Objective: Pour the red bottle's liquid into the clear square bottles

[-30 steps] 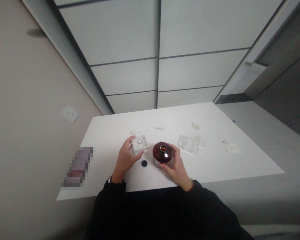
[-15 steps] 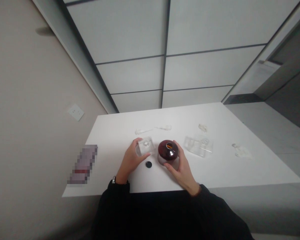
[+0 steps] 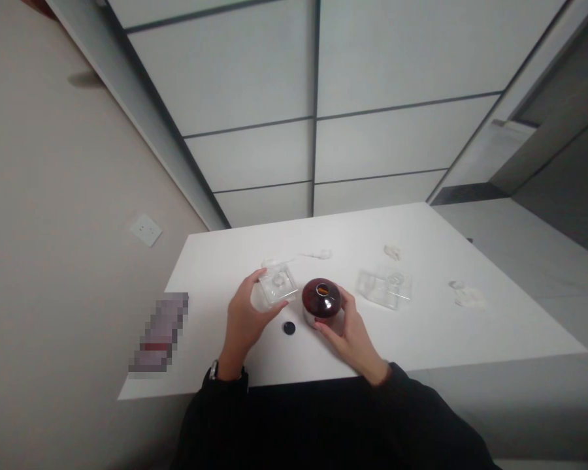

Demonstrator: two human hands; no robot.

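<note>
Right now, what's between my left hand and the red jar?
In the head view, the clear box your left hand holds comes before the red jar; the black disc also lies between, nearer you.

no legible text, labels, or numbers

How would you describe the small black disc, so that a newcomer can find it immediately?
In the front half of the white table, find the round container with the dark red top. Just left and slightly nearer lies the small black disc. Flat and black, it differs from that container and the larger clear square piece beyond it.
</note>
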